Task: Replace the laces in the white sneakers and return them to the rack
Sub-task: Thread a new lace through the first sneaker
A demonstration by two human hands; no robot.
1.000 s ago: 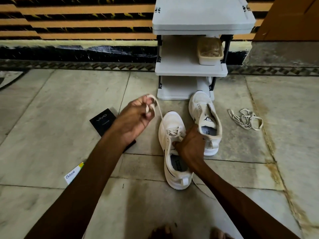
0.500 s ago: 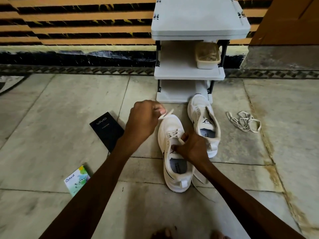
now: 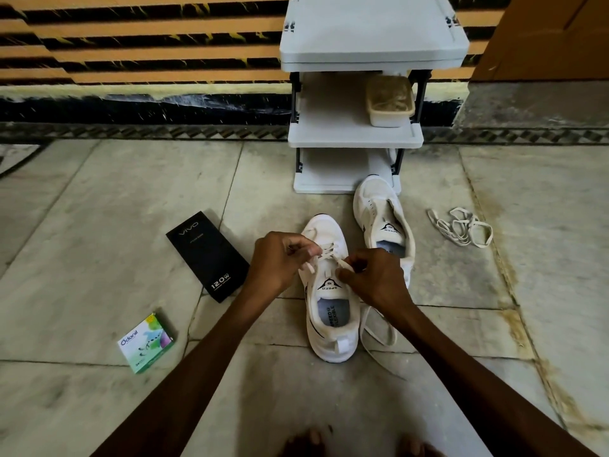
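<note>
Two white sneakers stand on the tiled floor in front of a grey shoe rack. The near sneaker has a white lace threaded through its front eyelets. My left hand pinches one end of that lace at the sneaker's left side. My right hand pinches the other end at the right side, and the lace's loose length trails on the floor beside the heel. The far sneaker has no lace and stands with its toe against the rack's bottom shelf.
A loose pile of off-white laces lies to the right of the sneakers. A black phone box and a small green packet lie to the left. A plastic container sits on the rack's middle shelf. My toes show at the bottom edge.
My left hand came down from its raised pull with the lace to the sneaker's left eyelets. My right hand shifted from the tongue to pinching the other lace end. The view moved closer.
</note>
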